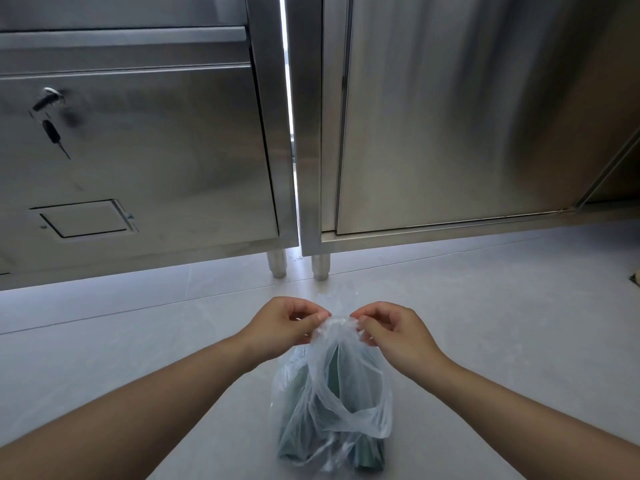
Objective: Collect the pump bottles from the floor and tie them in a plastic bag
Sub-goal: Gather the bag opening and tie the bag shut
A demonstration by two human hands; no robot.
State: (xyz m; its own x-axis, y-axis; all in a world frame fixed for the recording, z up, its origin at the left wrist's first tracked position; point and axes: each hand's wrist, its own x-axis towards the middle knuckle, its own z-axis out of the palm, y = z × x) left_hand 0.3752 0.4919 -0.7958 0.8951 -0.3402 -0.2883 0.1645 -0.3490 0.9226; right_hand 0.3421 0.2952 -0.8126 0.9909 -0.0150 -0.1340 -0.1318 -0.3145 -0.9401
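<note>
Item: plastic bag (343,386), green pump bottles (298,431) showing inside, below your hands. Your left hand (282,327) and right hand (398,336) are pinching its gathered top.

Thin translucent plastic bag (341,386); brushed glossy steel cabinets (156,150).

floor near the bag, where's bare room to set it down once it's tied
Bare tile lies left of the plastic bag beyond the left hand, and right of it beyond the right hand. Ahead, floor is open up to the cabinet legs. It is tight only between the forearms.
</note>
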